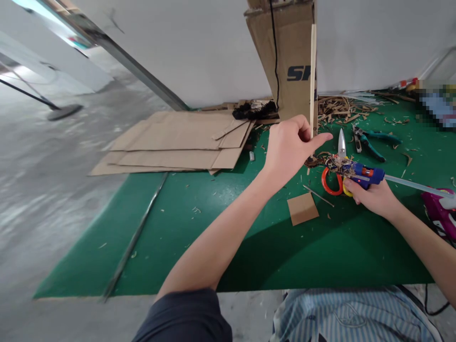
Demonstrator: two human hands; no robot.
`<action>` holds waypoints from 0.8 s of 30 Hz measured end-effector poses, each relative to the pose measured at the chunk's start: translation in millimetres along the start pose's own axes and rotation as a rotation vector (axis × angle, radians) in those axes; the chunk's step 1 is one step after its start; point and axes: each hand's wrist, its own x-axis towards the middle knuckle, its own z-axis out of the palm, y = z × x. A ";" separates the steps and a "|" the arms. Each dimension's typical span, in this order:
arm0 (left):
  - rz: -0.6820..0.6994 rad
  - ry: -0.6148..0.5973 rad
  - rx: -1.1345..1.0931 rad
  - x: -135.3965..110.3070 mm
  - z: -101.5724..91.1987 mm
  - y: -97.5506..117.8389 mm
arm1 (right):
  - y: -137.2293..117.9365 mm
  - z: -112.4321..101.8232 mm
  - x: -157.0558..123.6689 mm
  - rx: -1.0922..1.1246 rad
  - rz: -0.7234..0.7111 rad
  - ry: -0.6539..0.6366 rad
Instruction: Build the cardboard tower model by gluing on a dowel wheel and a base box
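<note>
My left hand pinches a long, thin pale strip, which stands upright between thumb and fingers. The strip's lower end comes down near the glue gun's nozzle; whether they touch is hard to tell. Wrapped around a blue hot glue gun, my right hand keeps it pointing left. A clear glue stick juts from the gun's rear. Brown scraps cling about its front end. Under the gun lie scissors with red and yellow handles. A small cardboard square rests on the green table, below my left hand.
Teal-handled pliers lie beyond the gun. Cardboard sheets are stacked at left, and shredded strips pile along the wall. A tall cardboard piece stands behind. At the right edge sits a magenta object.
</note>
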 end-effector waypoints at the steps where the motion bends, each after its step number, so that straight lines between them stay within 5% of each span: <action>1: -0.002 -0.002 -0.002 0.1 -0.1 0.2 | -0.4 -0.1 0.1 0.002 0.002 0.002; 13: -0.015 -0.004 -0.005 2.4 0.8 -5.1 | -4.0 -1.7 -3.4 0.025 -0.084 -0.039; 18: -0.030 0.040 -0.037 7.4 -3.9 -8.9 | 3.0 -4.4 0.0 0.048 -0.058 0.175; 24: -0.033 0.075 -0.045 9.9 -12.1 -5.7 | 12.8 -26.7 13.3 -0.729 -0.052 0.438</action>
